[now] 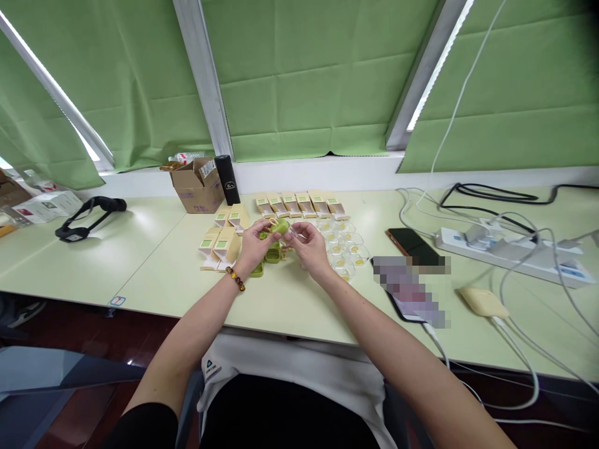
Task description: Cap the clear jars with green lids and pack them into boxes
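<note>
A small green case [280,226] with a pale loop is pinched in the fingers of my left hand [253,248], a little above the table. My right hand [309,251] is closed at the case's right side, its fingertips on a small clear plastic piece [292,232] whose exact kind I cannot make out. Under and behind my hands lie more green cases [272,254], partly hidden by my fingers. Just right of my right hand, several clear plastic shells [337,249] with yellow marks lie in rows.
Open cream cartons stand left [227,246] and behind [290,204] my hands. Farther back are a cardboard box [196,190] and a black bottle [226,179]. Two phones, a power strip [515,255] and loose cables occupy the right. A black headset [88,215] sits far left.
</note>
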